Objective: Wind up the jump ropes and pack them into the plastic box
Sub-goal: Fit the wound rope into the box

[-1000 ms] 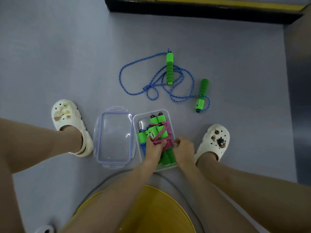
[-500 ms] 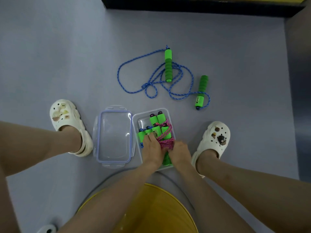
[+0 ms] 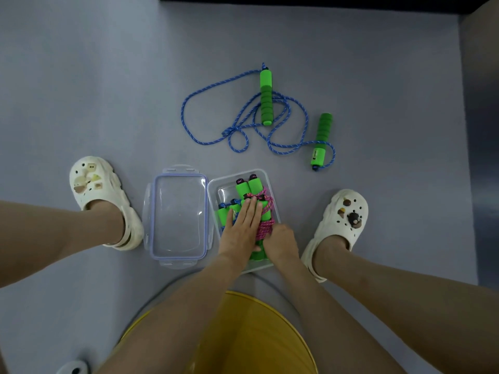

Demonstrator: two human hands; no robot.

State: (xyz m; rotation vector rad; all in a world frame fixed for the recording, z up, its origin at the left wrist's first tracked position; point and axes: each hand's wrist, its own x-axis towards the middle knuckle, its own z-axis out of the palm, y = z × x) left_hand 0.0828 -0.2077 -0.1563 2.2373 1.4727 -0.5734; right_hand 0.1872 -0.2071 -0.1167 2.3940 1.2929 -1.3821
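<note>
A clear plastic box (image 3: pixel 263 173) sits on the grey floor between my feet. It holds wound jump ropes with green foam handles (image 3: pixel 251 188), one bound in pink rope (image 3: pixel 266 227), another in blue. My left hand (image 3: pixel 241 230) lies flat with straight fingers pressing on the handles. My right hand (image 3: pixel 281 238) is at the box's near right side, its fingers curled onto the pink rope coil; the fingertips are hidden. A loose blue jump rope (image 3: pixel 237 129) with two green handles lies spread on the floor beyond the box.
The box's clear lid (image 3: pixel 178 217) with a lilac seal lies upside up just left of the box. White clogs (image 3: pixel 97 190) (image 3: pixel 343 220) flank both. A yellow round object (image 3: pixel 243 333) is under me. A dark ledge (image 3: pixel 297 1) runs along the far edge.
My left hand has flattened out and slid forward over the bundled handles. My right hand has shifted left onto the pink rope. The blue rope on the floor has not moved.
</note>
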